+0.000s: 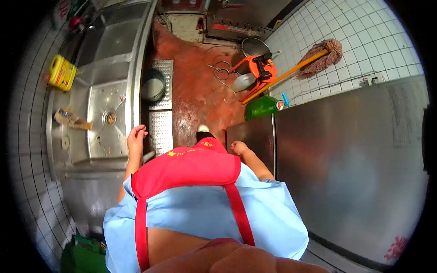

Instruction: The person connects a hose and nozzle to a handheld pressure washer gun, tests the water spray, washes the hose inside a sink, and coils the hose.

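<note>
The left hand (137, 135), fingers loosely bent and slightly apart, is at the stainless-steel sink's (107, 119) right edge; contact is unclear. The right hand (239, 148) curls near the brushed-metal cabinet's (348, 168) left end, its grip unclear. A yellow plastic jug (62, 73), label unreadable, stands along the sink's left edge. The red apron (186, 168) bears yellow characters, illegible here.

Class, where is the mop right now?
In the head view, the mop is on the right, its head against the white-tiled wall and its handle slanting down past the orange stool and green bottle.
</note>
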The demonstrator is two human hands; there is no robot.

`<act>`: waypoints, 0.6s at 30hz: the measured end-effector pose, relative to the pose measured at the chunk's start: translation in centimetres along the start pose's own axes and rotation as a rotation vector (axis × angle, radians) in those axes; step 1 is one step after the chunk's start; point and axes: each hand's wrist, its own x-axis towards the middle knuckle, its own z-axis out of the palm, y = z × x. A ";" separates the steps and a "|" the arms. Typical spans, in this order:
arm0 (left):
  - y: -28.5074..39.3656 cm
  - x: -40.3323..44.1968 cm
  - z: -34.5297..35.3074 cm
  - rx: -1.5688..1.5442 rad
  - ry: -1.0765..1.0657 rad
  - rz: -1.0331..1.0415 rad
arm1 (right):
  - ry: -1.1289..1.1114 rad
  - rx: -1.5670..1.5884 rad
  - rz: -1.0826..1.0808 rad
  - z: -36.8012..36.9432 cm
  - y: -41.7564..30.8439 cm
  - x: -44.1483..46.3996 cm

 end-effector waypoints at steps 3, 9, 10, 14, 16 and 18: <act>1.3 3.7 2.7 0.043 -0.030 -0.038 | 0.127 -0.134 -0.084 -3.1 -2.6 3.1; -0.7 12.0 7.8 0.128 -0.015 -0.115 | 0.026 -0.151 0.048 -11.4 -1.0 19.4; -1.0 13.4 9.4 0.196 -0.022 -0.121 | -0.056 -0.225 0.098 -14.1 0.9 23.9; -5.5 18.2 9.8 0.326 -0.066 -0.245 | 0.203 -0.348 0.140 -29.3 -2.8 32.2; -9.2 19.4 7.8 0.179 -0.033 -0.720 | 0.391 0.113 0.236 -32.4 -0.8 37.6; -7.1 20.9 9.6 0.621 -0.241 -0.745 | 0.412 0.252 0.167 -35.7 -0.8 41.0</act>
